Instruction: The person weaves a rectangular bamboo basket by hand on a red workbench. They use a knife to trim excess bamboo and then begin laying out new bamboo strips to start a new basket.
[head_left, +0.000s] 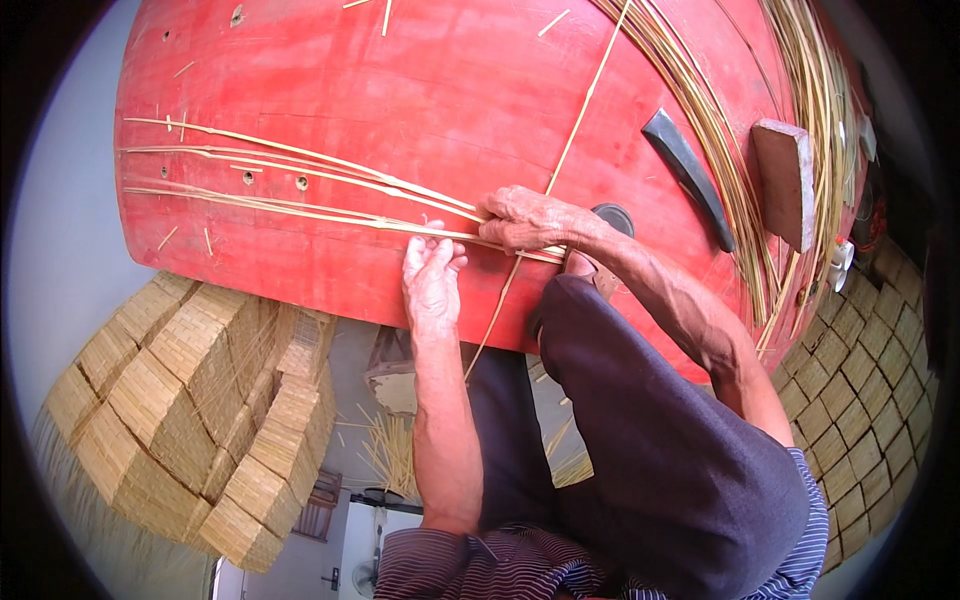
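Several thin bamboo strips [300, 165] lie fanned out across the red board [400, 70], their far ends spread to the left. My right hand [525, 218] is closed over them where they come together, pressing near the board's front edge. Just left of it, my left hand [433, 280] has its fingertips pinched at the nearest strip. A single long strip [582, 120] crosses the others diagonally, passing by my right hand and over the board's edge. My sandalled foot [585, 265] rests on the board beside the strips' right ends.
A dark, flat blade [690, 180] and a brown block [783, 185] lie on the right, by long bundles of strips [700, 90]. Stacked woven bundles [180, 400] stand below left; more [860, 400] are at the right. Loose strips [390, 450] litter the floor.
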